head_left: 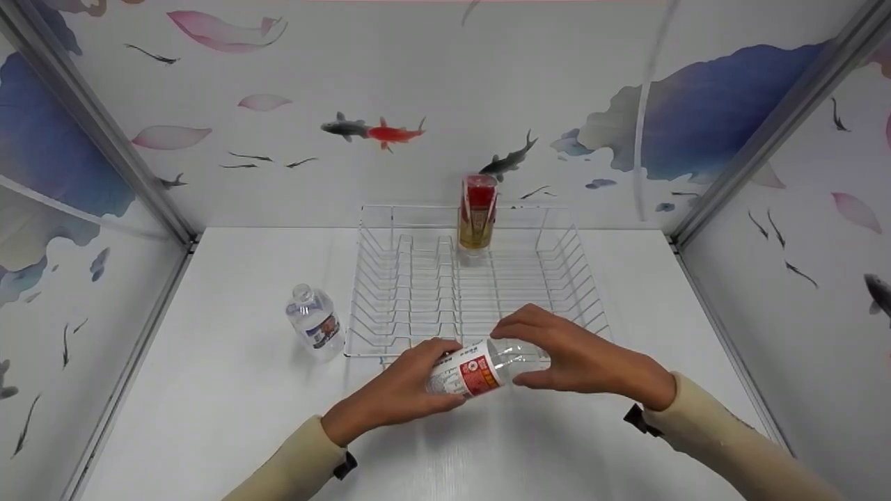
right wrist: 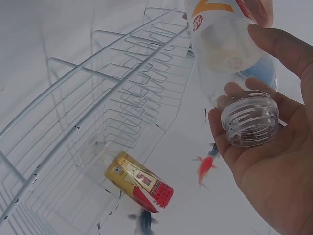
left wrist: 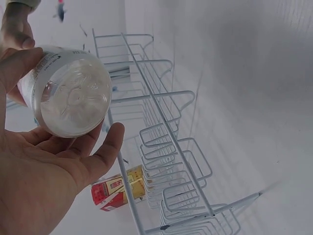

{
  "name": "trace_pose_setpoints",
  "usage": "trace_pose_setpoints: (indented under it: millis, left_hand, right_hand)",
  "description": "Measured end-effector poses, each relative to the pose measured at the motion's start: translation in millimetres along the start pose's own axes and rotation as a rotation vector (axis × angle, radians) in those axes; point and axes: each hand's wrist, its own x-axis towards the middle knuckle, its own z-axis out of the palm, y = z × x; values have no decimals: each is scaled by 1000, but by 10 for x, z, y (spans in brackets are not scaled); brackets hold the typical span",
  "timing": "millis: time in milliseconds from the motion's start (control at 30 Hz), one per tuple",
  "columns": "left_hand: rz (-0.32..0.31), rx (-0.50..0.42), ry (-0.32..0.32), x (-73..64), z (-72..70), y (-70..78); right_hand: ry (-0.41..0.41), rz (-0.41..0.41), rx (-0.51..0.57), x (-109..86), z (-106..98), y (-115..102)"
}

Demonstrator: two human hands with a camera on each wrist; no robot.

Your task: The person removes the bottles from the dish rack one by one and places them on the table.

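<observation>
Holding a clear bottle [head_left: 465,369] tilted in the air, beside the near rim of the wire rack [head_left: 456,306] and about midway between the left and right edges of the worktop [head_left: 230,390]. Gripping its base end with the left hand [head_left: 400,386], thumb along one side and fingers round the other; curling the right hand [head_left: 574,355] round the shoulder and neck, leaving the fingertips' exact contact unclear. Appearing empty and uncapped, so probably handling light; seemingly being thin plastic, so likely giving under a hard squeeze, sliding a little where smooth, hardly risking breakage. Probably offering the surest hold round the label [head_left: 479,376], or a finer pinch at the threaded neck [right wrist: 250,121]. Seeing farther out a dark-labelled bottle [head_left: 317,323] standing toward the worktop's left edge, and a red-and-gold container [head_left: 477,216] standing inside the rack toward the far edge.
</observation>
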Motion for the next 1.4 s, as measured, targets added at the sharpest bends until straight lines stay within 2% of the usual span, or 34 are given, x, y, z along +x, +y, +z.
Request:
trace_pose_setpoints:
  millis: [400, 733, 933, 1067, 1200, 1400]
  left_hand:
    - [10, -38, -4, 16, 38, -5]
    - [-9, -5, -33, 82, 167, 19]
    - [14, -9, -42, 120, 224, 40]
    - [29, -24, -37, 121, 248, 24]
    - [42, -64, -25, 115, 276, 15]
    - [34, -113, -13, 115, 340, 1]
  right_hand:
    - [-2, -4, 16, 8, 20, -23]
    - [-16, -78, -14, 23, 51, -57]
    - [-10, -105, -26, 22, 46, -86]
    - [-13, -77, 40, 14, 31, -94]
    - [35, -39, 133, -4, -26, -93]
    - [178, -87, 149, 6, -111, -23]
